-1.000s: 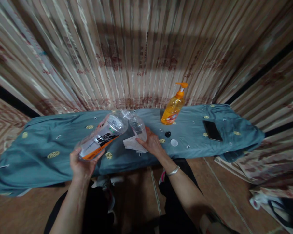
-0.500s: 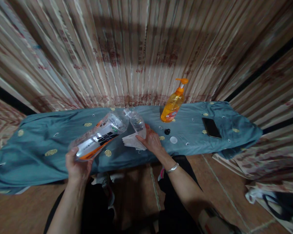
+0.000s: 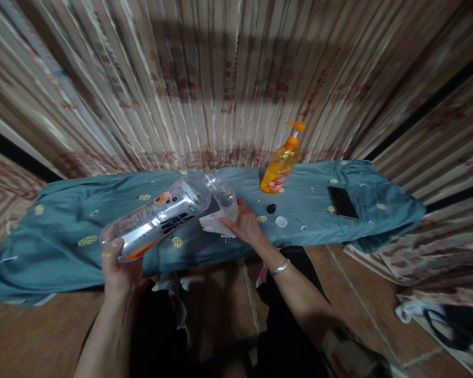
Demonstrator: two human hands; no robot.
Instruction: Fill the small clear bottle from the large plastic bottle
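My left hand gripped the near end of the big bottle, which pointed forward and right at the small bottle that my right hand held with paper. Their meeting ends were nearer my right hand; I couldn't tell if they touched. The cloth's front edge ran by my wrists, and it spread wide to my left.

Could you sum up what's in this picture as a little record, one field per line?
Left hand: holds a large clear bottle, tilted, with a silver-and-orange label
Right hand: holds a smaller clear plastic piece and white paper
Whether the two clear items touch: cannot tell
Surface: blue-green patterned cloth
Upright on it: pump bottle, orange liquid inside
Near right hand: small black object, white disc
Far right: dark phone, lying flat
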